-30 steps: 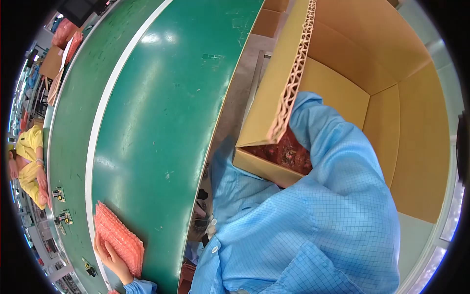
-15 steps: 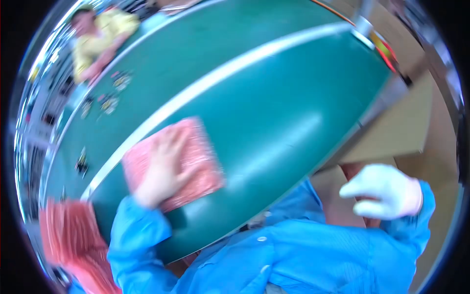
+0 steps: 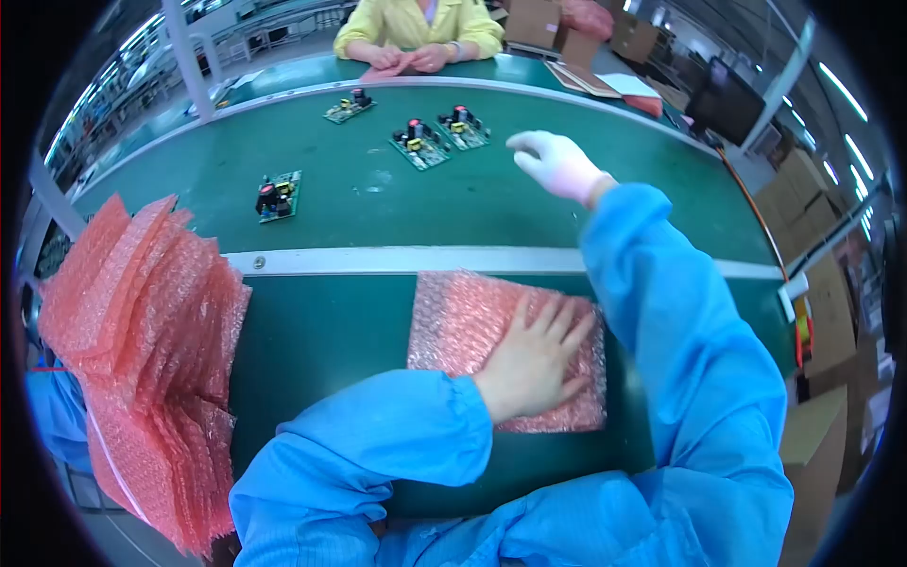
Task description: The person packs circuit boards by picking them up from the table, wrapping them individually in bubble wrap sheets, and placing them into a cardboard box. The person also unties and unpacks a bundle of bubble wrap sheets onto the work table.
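My left hand [image 3: 537, 364], bare, lies flat with fingers spread on a pink bubble wrap bag [image 3: 444, 326] on the green bench. My right hand [image 3: 557, 165], in a white glove, is stretched over the far strip, fingers pointing left and parted from the thumb. Nothing shows in it. Nearest to it is a circuit board [image 3: 463, 129] with black and yellow parts; another circuit board [image 3: 419, 145] sits just left of that one. Two more boards, a circuit board [image 3: 350, 107] and a circuit board [image 3: 279, 197], are farther left.
A tall stack of pink bubble wrap bags [image 3: 156, 350] hangs at the bench's left end. A metal rail [image 3: 378, 261] divides the green surface. Across from me, a person in a yellow top [image 3: 420, 28] handles pink wrap. Cardboard boxes [image 3: 812, 435] stand at the right.
My view has swung up toward the far side. My right hand has gone from beside the boxes at bench edge to above the far strip. My left hand stays on the bag.
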Tool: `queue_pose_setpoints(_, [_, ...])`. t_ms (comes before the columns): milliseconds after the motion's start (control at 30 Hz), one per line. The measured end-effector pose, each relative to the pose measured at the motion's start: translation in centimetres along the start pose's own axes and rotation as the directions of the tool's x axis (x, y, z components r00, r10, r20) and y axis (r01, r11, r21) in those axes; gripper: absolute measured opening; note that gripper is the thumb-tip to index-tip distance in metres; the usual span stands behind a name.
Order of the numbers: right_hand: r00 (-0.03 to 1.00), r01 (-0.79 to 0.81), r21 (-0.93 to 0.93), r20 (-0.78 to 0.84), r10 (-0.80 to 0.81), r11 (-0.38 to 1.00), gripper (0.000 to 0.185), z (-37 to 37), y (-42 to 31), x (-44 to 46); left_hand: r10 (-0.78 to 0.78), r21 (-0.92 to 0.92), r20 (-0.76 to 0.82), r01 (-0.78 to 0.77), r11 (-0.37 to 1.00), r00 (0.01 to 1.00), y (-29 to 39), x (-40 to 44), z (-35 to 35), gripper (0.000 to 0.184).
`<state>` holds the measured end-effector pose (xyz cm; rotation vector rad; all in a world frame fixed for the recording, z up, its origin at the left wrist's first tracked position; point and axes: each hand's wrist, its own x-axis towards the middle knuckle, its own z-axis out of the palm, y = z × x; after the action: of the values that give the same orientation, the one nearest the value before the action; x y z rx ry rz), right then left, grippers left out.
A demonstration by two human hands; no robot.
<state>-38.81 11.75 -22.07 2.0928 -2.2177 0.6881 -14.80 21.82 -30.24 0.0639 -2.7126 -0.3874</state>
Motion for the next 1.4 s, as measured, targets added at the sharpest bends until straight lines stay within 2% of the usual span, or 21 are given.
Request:
queue_pose_setpoints(100, [0.997, -0.001, -0.439, 0.074, 0.038, 0.899, 0.039, 2.8, 1.1, 8.0, -0.035, -0.046, -0.015, 0.034, 0.998, 0.999, 0.1, 0.1, 0.2, 0.076])
queue_pose_setpoints(200, [0.985, 0.133, -0.513, -0.029, -0.172, 0.848, 0.038, 7.2, 3.6, 13.3, -0.033, -0.064, 0.103, 0.04, 0.997, 0.994, 0.0, 0.4, -0.8, 0.077])
queue_pose_setpoints(333, [0.986, 0.096, -0.538, 0.167, -0.006, 0.838, 0.045, 9.0, 3.2, 16.5, -0.004, -0.136, 0.046, 0.01, 0.991, 0.999, -0.5, 0.2, 0.2, 0.074])
queue_pose_setpoints(367, [0.985, 0.05, -0.449, 0.167, 0.029, 0.892, 0.044, 9.2, 3.5, 16.8, -0.004, -0.156, 0.031, 0.009, 0.988, 1.0, -0.6, 0.1, 0.2, 0.072])
queue_pose_setpoints(500, [0.967, -0.021, -0.442, 0.22, 0.131, 0.897, 0.028, 7.1, 3.3, 16.3, -0.034, -0.149, 0.086, 0.046, 0.988, 0.996, -0.6, 0.5, -0.2, 0.075])
queue_pose_setpoints(600, [0.909, -0.178, -0.442, 0.269, 0.32, 0.879, 0.029, 5.3, 4.4, 14.2, -0.046, -0.108, 0.105, 0.057, 0.993, 0.993, -0.6, 0.9, -0.2, 0.076])
queue_pose_setpoints(633, [0.886, -0.16, -0.428, 0.335, 0.32, 0.89, 0.031, 4.6, 4.9, 13.9, -0.058, -0.095, 0.102, 0.068, 0.993, 0.993, -0.7, 0.6, -0.6, 0.076])
queue_pose_setpoints(733, [0.86, -0.305, -0.368, 0.289, 0.42, 0.879, 0.037, 2.7, 6.8, 9.1, -0.051, -0.043, 0.085, 0.055, 0.998, 0.995, -0.7, 0.4, -0.5, 0.079])
queue_pose_setpoints(867, [0.834, -0.468, -0.351, 0.128, 0.537, 0.811, 0.038, 0.8, 8.5, 0.4, -0.027, 0.008, 0.037, 0.027, 1.0, 0.999, -0.8, 0.2, -0.1, 0.08])
queue_pose_setpoints(933, [0.842, -0.509, -0.276, 0.038, 0.538, 0.816, 0.039, -0.9, 7.6, -4.5, -0.02, 0.009, -0.005, 0.02, 1.0, 1.0, -1.0, 0.1, 0.3, 0.08])
queue_pose_setpoints(967, [0.837, -0.536, -0.204, 0.0, 0.547, 0.819, 0.041, -2.1, 6.2, -6.9, 0.005, 0.026, -0.118, -0.002, 1.0, 0.993, -0.9, 0.0, 0.1, 0.076])
queue_pose_setpoints(1067, [0.855, -0.471, 0.041, -0.224, 0.468, 0.881, 0.039, -4.0, 4.2, -13.9, 0.15, 0.116, -0.295, -0.121, 0.986, 0.944, -1.3, 0.2, -1.0, 0.067])
queue_pose_setpoints(1100, [0.848, -0.457, 0.078, -0.263, 0.46, 0.886, 0.037, -4.8, 2.9, -16.5, 0.16, 0.145, -0.36, -0.114, 0.983, 0.919, -1.4, 0.2, -1.8, 0.048])
queue_pose_setpoints(1133, [0.84, -0.44, 0.114, -0.3, 0.453, 0.891, 0.035, -5.6, 1.0, -19.0, 0.043, 0.106, -0.263, -0.015, 0.994, 0.964, -1.3, 0.1, -2.9, 0.044])
queue_pose_setpoints(1200, [0.818, -0.45, 0.026, -0.388, 0.424, 0.893, 0.029, -6.5, -2.0, -23.7, -0.188, 0.069, -0.045, 0.191, 0.979, 0.981, -1.5, -0.4, -4.8, 0.035])
queue_pose_setpoints(1267, [0.802, -0.47, -0.039, -0.436, 0.409, 0.882, 0.019, -6.3, -4.3, -30.0, -0.092, -0.186, 0.071, 0.104, 0.977, 0.993, -3.7, -1.8, -4.6, 0.03])
queue_pose_setpoints(1300, [0.787, -0.501, -0.04, -0.435, 0.437, 0.864, 0.019, -5.9, -5.0, -31.5, -0.076, -0.142, -0.01, 0.073, 0.987, 0.997, -4.1, -2.1, -3.8, 0.029])
queue_pose_setpoints(1400, [0.775, -0.532, -0.037, -0.425, 0.468, 0.846, 0.019, -4.3, -6.1, -34.8, -0.111, -0.114, -0.031, 0.107, 0.988, 0.993, -3.4, -2.4, -4.0, 0.022])
